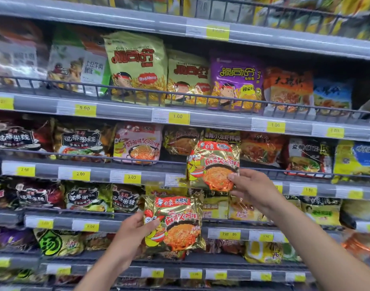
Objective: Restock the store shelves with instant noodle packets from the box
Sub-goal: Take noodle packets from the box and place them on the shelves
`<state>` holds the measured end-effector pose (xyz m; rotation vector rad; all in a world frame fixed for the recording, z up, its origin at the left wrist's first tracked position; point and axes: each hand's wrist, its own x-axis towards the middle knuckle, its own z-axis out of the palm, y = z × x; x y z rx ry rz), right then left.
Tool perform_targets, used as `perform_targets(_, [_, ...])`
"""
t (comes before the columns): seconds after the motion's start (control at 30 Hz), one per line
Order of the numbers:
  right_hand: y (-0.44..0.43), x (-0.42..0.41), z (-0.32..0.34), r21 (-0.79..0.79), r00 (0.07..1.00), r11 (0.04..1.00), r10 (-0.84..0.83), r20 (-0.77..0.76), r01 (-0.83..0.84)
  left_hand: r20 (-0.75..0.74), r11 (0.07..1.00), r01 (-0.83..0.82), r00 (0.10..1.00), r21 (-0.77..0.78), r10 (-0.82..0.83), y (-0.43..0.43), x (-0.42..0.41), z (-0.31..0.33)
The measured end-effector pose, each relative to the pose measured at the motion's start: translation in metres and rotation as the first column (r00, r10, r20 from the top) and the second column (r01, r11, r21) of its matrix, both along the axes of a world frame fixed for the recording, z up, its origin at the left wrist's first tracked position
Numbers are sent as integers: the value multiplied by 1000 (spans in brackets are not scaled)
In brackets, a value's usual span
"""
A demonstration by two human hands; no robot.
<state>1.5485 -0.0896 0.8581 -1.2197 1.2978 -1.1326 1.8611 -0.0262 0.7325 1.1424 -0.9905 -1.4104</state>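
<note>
I hold two gold instant noodle packets with red lettering and a cartoon chicken. My right hand (pixel 250 186) pinches the lower right corner of the upper gold packet (pixel 212 164), raised in front of the middle shelf rail (pixel 138 162), before a gap between a pink packet (pixel 136 142) and darker packets. My left hand (pixel 135 228) grips the left edge of the lower gold packet (pixel 175 223), held lower, in front of the shelf below. The box is not in view.
Grey store shelves with wire front rails and yellow price tags (pixel 178 117) fill the view. The upper shelf holds green snack bags (pixel 138 66) and a purple bag (pixel 236 80). Dark noodle packets (pixel 81 139) line the left; yellow packets (pixel 320 211) sit at the lower right.
</note>
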Motion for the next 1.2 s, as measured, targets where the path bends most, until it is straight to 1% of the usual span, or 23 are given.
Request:
perform_targets(0.07, [-18,14,6,-1,1000,1000,3,16,-3,-3,1000,-11,1000,-18,11,4,-2,-1])
perform_targets(0.1, [-26,21,9,4,1000,1000,-1,28,1,-5,1000,0,1000,12,0,6,-4,4])
perform_targets(0.2, [-44,45,22,18,997,1000,-2,74,1,8,1000,-11,1000,-27,11,10,-5,-2])
perform_targets(0.23, [-49,51,26,28,996,1000,-15,91,13,-5,1000,-21,1000,0,21,10,-3,-6])
perform_targets(0.27, [-54,57,30,35,993,999,-22,113,19,-3,999,-36,999,-3,36,12,-1,-10])
perform_targets(0.37, [-68,69,44,44,994,998,-42,103,38,-2,999,-35,999,6,35,14,2,-17])
perform_targets(0.5, [-83,83,48,63,997,995,-77,-30,79,33,999,-35,999,-5,35,28,-1,-9])
perform_targets(0.6, [-88,94,45,102,986,993,-38,-163,55,37,998,-66,997,-6,67,33,1,-9])
perform_targets(0.67, [-91,99,44,92,950,994,-24,-311,55,23,996,-88,996,8,87,33,2,-10])
perform_targets(0.73, [-92,101,43,69,888,996,-17,-460,55,7,997,-83,997,1,83,32,2,-10])
perform_targets(0.8, [-93,101,42,42,845,998,-15,-535,45,7,997,-75,997,2,75,29,3,-11])
perform_targets(0.83, [-95,101,42,27,839,999,-22,-544,44,4,997,-74,997,1,74,28,2,-11])
perform_targets(0.9, [-97,101,41,-2,856,997,-63,-514,72,-8,998,-58,998,-4,58,26,0,-9])
perform_targets(1.0, [-98,100,40,-54,889,983,-180,-421,174,-9,1000,-10,1000,-2,10,24,-3,-6])
perform_targets(1.07, [-97,101,39,-85,886,970,-241,-397,226,-8,1000,-3,1000,-5,3,22,-5,-7])
perform_targets(1.13, [-97,102,39,-102,868,967,-256,-426,235,-9,1000,10,1000,14,-10,22,-9,-4])
perform_targets(1.17, [-96,104,40,-104,845,971,-238,-478,215,-15,1000,8,1000,13,-8,22,-10,-6])
perform_targets(1.2, [-95,105,42,-111,800,977,-211,-562,180,-26,1000,11,1000,11,-11,21,-11,-7])
